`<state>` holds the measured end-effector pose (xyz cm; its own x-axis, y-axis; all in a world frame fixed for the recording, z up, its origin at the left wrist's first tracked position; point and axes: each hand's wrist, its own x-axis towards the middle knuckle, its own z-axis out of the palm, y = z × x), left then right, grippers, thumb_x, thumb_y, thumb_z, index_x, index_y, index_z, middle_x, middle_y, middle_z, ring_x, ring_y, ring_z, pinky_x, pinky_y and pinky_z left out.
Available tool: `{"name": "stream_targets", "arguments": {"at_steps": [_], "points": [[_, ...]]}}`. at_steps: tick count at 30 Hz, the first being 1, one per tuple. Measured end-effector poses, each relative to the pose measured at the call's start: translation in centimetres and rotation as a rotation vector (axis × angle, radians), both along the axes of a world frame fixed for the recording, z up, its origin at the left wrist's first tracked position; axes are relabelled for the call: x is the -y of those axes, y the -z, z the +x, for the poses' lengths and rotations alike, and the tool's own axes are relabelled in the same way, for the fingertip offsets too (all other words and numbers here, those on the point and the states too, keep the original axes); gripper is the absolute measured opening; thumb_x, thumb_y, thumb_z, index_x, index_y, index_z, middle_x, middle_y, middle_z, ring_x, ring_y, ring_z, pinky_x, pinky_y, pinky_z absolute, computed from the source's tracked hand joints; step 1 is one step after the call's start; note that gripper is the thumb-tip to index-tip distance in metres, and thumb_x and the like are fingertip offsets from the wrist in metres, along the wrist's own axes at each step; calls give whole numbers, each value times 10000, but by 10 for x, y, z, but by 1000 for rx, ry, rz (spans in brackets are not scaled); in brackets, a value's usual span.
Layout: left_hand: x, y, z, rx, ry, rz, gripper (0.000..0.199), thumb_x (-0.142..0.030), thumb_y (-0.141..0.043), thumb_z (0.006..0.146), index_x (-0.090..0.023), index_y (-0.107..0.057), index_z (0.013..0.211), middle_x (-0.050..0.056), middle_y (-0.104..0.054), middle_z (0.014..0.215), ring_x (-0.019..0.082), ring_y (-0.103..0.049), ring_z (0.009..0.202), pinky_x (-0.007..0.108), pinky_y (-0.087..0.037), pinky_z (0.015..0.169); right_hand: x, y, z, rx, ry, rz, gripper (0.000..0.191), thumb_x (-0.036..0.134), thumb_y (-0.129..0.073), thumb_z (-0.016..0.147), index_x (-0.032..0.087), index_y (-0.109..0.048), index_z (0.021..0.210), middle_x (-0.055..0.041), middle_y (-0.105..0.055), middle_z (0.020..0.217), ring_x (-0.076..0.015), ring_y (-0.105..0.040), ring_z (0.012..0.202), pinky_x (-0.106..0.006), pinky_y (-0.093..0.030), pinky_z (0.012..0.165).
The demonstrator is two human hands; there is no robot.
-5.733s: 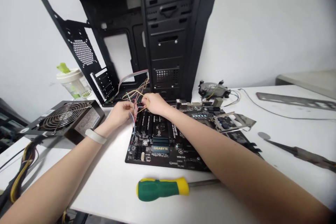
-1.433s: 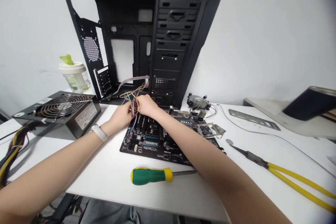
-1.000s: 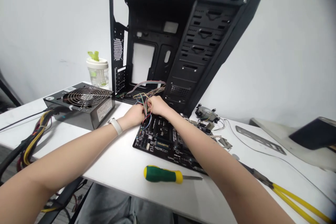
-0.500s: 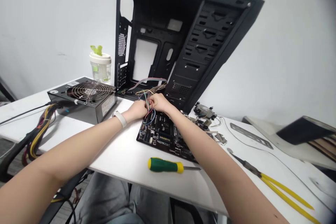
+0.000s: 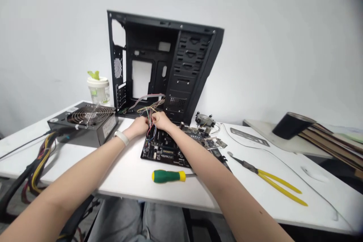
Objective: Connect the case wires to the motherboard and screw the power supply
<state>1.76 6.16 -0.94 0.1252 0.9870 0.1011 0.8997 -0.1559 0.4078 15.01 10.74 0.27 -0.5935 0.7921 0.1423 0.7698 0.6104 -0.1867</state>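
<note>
Both of my hands meet at the far left corner of a black motherboard (image 5: 169, 154), around a bundle of thin coloured wires (image 5: 148, 112). My left hand (image 5: 138, 126) has its fingers closed at the wires. From the other side, my right hand (image 5: 161, 120) pinches the same wires. They run back into an open black computer case (image 5: 147, 43) standing tilted behind the board. The wire ends are too small to make out between my fingers.
A power supply (image 5: 103, 132) with thick cables and a cup (image 5: 99, 91) are at left. A green-yellow screwdriver (image 5: 168, 176) lies in front. To the right are a cooler (image 5: 205, 120), a metal plate (image 5: 249, 136), yellow-handled pliers (image 5: 279, 186) and a thin cable.
The camera view has shifted, so the case looks smaller and more of the table's right side shows. Both hands remain at the wires by the board's corner.
</note>
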Motion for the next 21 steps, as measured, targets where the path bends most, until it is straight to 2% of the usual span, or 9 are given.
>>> {"name": "stream_targets", "arguments": {"at_steps": [3, 6, 9, 11, 13, 15, 18, 21], "points": [[6, -3, -2, -55, 9, 46, 214, -334, -579, 909, -132, -627, 963, 52, -648, 957, 177, -635, 902, 361, -524, 817, 3, -3, 3, -55, -18, -41, 248, 340, -562, 899, 119, -623, 993, -53, -645, 994, -151, -623, 893, -347, -533, 796], [11, -6, -6, -104, -5, 84, 240, -341, -563, 919, -127, -620, 1010, 59, -648, 967, 173, -636, 885, 366, -530, 810, 1, -11, 10, -118, -58, -117, 227, 311, -576, 893, 112, -637, 984, -40, -667, 943, -136, -641, 828, -319, -547, 748], [15, -12, -9, -156, -29, 87, 241, -342, -552, 926, -125, -623, 1004, 55, -653, 942, 166, -638, 858, 365, -531, 806, 2, -24, 25, -200, -69, -168, 210, 152, -545, 878, 111, -671, 1041, -46, -717, 926, -132, -674, 775, -263, -541, 707], [17, -16, -10, -190, -46, 83, 234, -341, -547, 928, -128, -629, 979, 54, -657, 946, 169, -639, 877, 370, -524, 826, 6, -35, 39, -235, -83, -185, 284, 75, -521, 838, 132, -701, 1050, -40, -737, 941, -141, -690, 823, -235, -528, 747], [18, -19, -11, -218, -67, 78, 242, -347, -538, 931, -127, -632, 967, 60, -662, 963, 173, -639, 899, 376, -516, 843, 16, -46, 57, -241, -96, -193, 343, 78, -552, 803, 180, -698, 1097, -28, -732, 1016, -152, -684, 914, -245, -517, 827], [19, -23, -10, -242, -91, 72, 258, -349, -520, 936, -120, -636, 960, 71, -669, 967, 177, -642, 899, 375, -511, 839, 29, -54, 75, -239, -75, -173, 355, 126, -565, 806, 161, -680, 1140, -70, -711, 1095, -177, -669, 987, -279, -503, 896], [25, -32, -9, -270, -124, 76, 284, -301, -466, 930, -94, -658, 904, 125, -688, 929, 217, -655, 859, 360, -502, 782, 51, -54, 102, -209, -52, -121, 316, 175, -543, 831, 150, -688, 1111, -94, -707, 1091, -202, -664, 988, -340, -489, 931], [37, -51, -9, -281, -148, 104, 345, -289, -405, 894, -96, -677, 809, 174, -694, 876, 274, -658, 798, 344, -470, 684, 68, -40, 126, -136, -106, 33, 270, 182, -528, 843, 148, -705, 1043, -97, -714, 1053, -219, -662, 972, -384, -500, 915]]}}
